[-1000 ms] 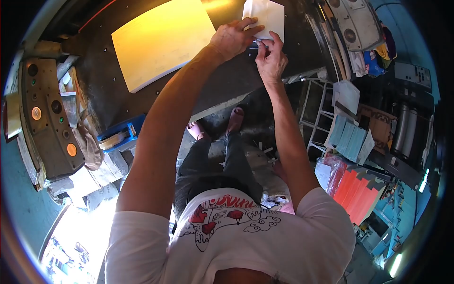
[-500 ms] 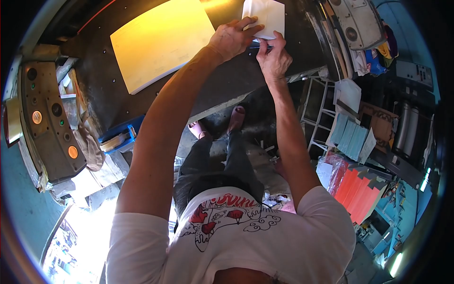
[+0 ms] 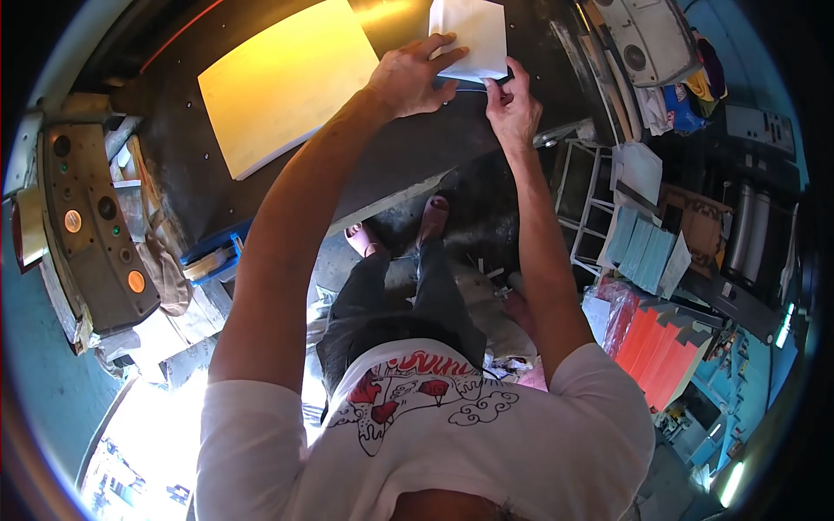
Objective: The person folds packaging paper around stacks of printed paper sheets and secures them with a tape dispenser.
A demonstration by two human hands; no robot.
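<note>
A small stack of white paper (image 3: 473,39) lies at the top of the dark table, its near edge facing me. My left hand (image 3: 417,78) rests at its left side, fingers spread, with the fingertips on the paper and the thumb apart from them. At the near right corner, the thumb and forefinger of my right hand (image 3: 514,106) pinch the paper's edge. To the left of both hands, a larger stack of sheets (image 3: 282,91) lies flat, lit yellow.
A dark table (image 3: 187,165) spans the top. A control panel (image 3: 100,226) with lit orange buttons stands left, beside a blue holder (image 3: 217,260). On the right are a white rack (image 3: 591,208), bluish paper stacks (image 3: 643,247) and red sheets (image 3: 656,352).
The small white stack has shifted slightly left and toward me. My left hand has moved left and a little nearer; my right hand has moved slightly right, farther from the left.
</note>
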